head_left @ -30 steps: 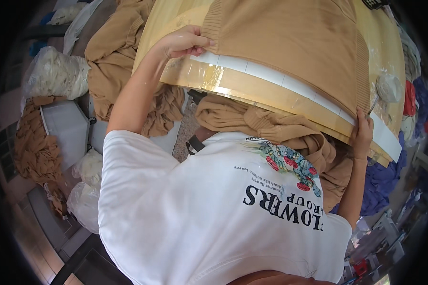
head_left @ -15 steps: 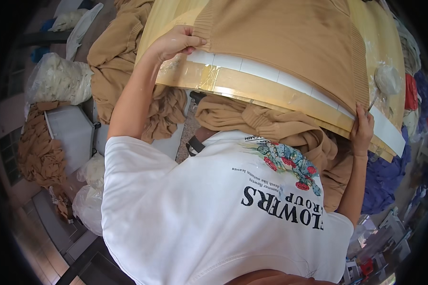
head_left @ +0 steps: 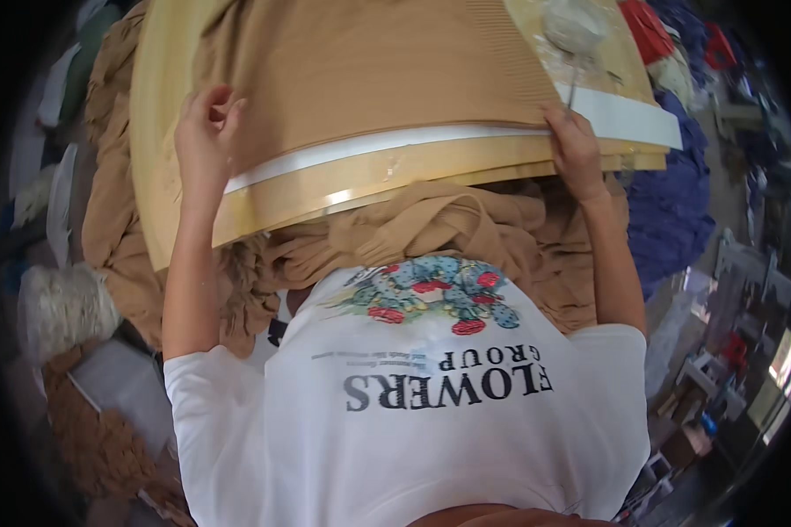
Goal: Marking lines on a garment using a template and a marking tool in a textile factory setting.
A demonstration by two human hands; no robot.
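Note:
A tan knitted garment (head_left: 369, 75) with a ribbed right edge lies spread over a white board (head_left: 615, 119) on the yellowish work table (head_left: 171, 114). Beside the garment's left edge, my left hand (head_left: 204, 145) is raised with thumb and curled fingers apart, nothing visible between them. My right hand (head_left: 576, 145) pinches the garment's near right corner at the ribbing. A rounded whitish thing (head_left: 574, 25) with a thin metal stem rests beyond my right hand; its kind is unclear.
More tan knitwear (head_left: 439, 220) is bunched under the table's near edge and hangs at the left (head_left: 119, 184). A clear bag (head_left: 66, 303) of pale material stands at the left. Dark blue cloth (head_left: 672, 211) and a red item (head_left: 646, 31) lie at the right.
My left hand has let go of the garment's left edge and its fingers have parted. My right hand still grips the right corner. The whole view has shifted and turned.

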